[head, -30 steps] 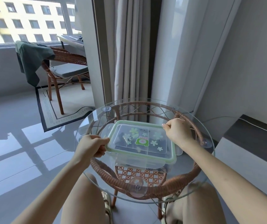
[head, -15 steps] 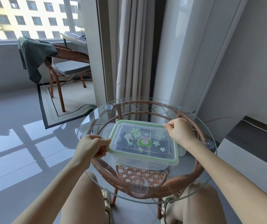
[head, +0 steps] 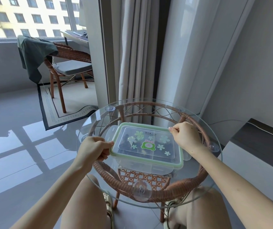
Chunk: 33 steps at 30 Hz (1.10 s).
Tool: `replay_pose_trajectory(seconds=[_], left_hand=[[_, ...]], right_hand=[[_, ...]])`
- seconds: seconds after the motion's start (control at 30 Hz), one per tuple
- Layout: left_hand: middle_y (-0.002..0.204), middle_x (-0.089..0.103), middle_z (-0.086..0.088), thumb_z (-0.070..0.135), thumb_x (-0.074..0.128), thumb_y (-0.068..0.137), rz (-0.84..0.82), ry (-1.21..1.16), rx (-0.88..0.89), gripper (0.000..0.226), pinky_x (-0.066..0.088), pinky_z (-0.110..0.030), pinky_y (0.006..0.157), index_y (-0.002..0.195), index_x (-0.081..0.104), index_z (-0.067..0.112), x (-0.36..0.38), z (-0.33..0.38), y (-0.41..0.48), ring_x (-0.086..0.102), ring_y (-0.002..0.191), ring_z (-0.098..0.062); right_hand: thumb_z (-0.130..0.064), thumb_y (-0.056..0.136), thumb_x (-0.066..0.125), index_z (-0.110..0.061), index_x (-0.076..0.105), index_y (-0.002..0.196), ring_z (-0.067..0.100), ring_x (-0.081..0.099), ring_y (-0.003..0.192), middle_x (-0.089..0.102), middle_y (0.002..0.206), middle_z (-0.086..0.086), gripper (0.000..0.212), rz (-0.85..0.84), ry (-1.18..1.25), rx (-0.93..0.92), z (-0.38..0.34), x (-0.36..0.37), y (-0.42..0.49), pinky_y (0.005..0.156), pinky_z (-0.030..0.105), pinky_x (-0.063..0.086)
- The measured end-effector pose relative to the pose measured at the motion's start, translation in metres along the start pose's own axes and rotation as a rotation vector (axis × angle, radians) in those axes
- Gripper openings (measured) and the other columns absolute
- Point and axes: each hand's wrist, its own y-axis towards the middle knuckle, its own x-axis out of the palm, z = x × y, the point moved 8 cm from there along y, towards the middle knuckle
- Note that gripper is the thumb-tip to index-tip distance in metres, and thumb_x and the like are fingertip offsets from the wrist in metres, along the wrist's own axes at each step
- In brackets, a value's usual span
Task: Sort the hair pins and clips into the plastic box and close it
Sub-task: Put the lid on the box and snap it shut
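Observation:
A clear plastic box with a green-rimmed lid stands in the middle of the round glass table. The lid lies flat on the box and carries a frog sticker and pale flower prints. Dark hair pins and clips show dimly through it, too blurred to tell apart. My left hand grips the lid's near-left edge, thumb on top. My right hand pinches the lid's far-right corner. The clear side flaps on the left and right stick outward.
The glass top rests on a brown wicker frame with suction cups. Curtains hang right behind the table. A wicker chair with a green cloth stands far left on a rug. A low dark-topped cabinet is at the right.
The view has tilted and shifted slightly. Both hands stay on the lid's edges, and the box has not moved on the table.

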Motion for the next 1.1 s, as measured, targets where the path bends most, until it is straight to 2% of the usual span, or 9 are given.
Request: replay_pose_trajectory(seconds=[0.2,0.3,0.37,0.43,0.53,0.73,0.9,1.0,1.1], left_hand=[[0.048,0.053,-0.005,0.011,0.068,0.079,-0.01,-0.003,-0.013,0.022,0.041,-0.026,0.048,0.062,0.062,-0.001,0.002,-0.004,0.001,0.045,0.043,-0.015],[0.058,0.05,-0.007,0.014,0.067,0.08,0.022,0.025,-0.002,0.02,0.038,-0.028,0.051,0.07,0.055,0.002,0.005,-0.004,0.0,0.044,0.05,-0.018],[0.073,0.049,-0.007,0.018,0.068,0.079,0.104,0.153,0.078,0.024,0.037,-0.031,0.059,0.083,0.047,0.007,0.003,0.001,-0.002,0.045,0.064,-0.02],[0.091,0.048,-0.004,0.018,0.067,0.077,0.194,0.312,0.185,0.033,0.036,-0.032,0.067,0.096,0.041,0.01,0.0,0.013,-0.005,0.047,0.08,-0.023],[0.096,0.045,-0.002,0.015,0.063,0.077,0.224,0.559,0.357,0.03,0.031,-0.031,0.072,0.096,0.039,0.015,0.007,0.033,-0.01,0.043,0.088,-0.023],[0.081,0.049,-0.007,0.014,0.049,0.077,0.095,0.938,0.428,0.014,0.03,-0.032,0.059,0.088,0.041,0.01,0.032,0.049,-0.004,0.045,0.074,-0.025],[0.059,0.043,-0.004,0.02,0.041,0.088,0.013,0.942,0.326,0.014,0.029,-0.025,0.044,0.088,0.037,0.007,0.037,0.033,0.007,0.039,0.051,-0.018],[0.057,0.026,-0.005,0.015,0.059,0.084,-0.081,0.838,0.346,0.018,0.036,-0.025,0.039,0.088,0.051,0.0,0.043,0.025,0.007,0.036,0.046,-0.02],[0.058,0.037,-0.005,0.032,0.026,0.099,-0.027,1.003,0.288,0.042,0.037,-0.029,0.047,0.077,0.05,0.006,0.039,0.022,0.019,0.046,0.055,-0.021]], right_hand=[[-0.029,0.094,0.052,-0.021,0.041,0.047,0.027,0.049,0.06,0.046,0.064,0.007,0.048,0.005,-0.006,0.003,0.003,0.001,-0.001,0.056,0.026,0.031],[-0.037,0.093,0.048,-0.016,0.068,0.082,0.034,0.06,0.084,0.062,0.091,0.012,0.031,0.051,-0.085,0.04,0.004,-0.001,-0.005,0.063,0.03,0.041],[-0.045,0.092,0.047,-0.018,0.065,0.108,0.033,0.06,0.093,0.065,0.104,0.011,0.037,0.102,-0.133,0.066,0.009,-0.006,-0.008,0.068,0.033,0.045],[-0.048,0.092,0.044,-0.015,0.062,0.113,0.034,0.06,0.094,0.065,0.103,0.012,0.043,0.196,-0.113,0.064,0.009,-0.023,-0.017,0.068,0.034,0.046],[-0.05,0.09,0.044,-0.008,0.064,0.098,0.034,0.062,0.085,0.067,0.09,0.013,0.048,0.314,-0.149,-0.041,-0.006,-0.057,-0.04,0.067,0.035,0.047],[-0.059,0.091,0.035,-0.014,0.04,0.061,0.021,0.047,0.064,0.049,0.069,0.002,0.054,-0.091,-0.452,-0.007,-0.021,-0.04,-0.069,0.051,0.026,0.031],[-0.048,0.096,0.033,-0.016,0.031,0.053,0.023,0.047,0.061,0.042,0.057,0.001,0.054,-0.247,-0.23,0.088,-0.011,-0.021,-0.066,0.044,0.025,0.024],[-0.047,0.095,0.04,-0.013,0.035,0.049,0.017,0.042,0.044,0.04,0.046,0.0,0.057,-0.347,-0.072,0.163,-0.001,-0.014,-0.062,0.044,0.026,0.029],[-0.048,0.092,0.047,-0.008,0.049,0.049,0.01,0.041,0.028,0.048,0.036,-0.003,0.058,-0.463,0.082,0.267,0.009,-0.01,-0.057,0.044,0.021,0.041]])
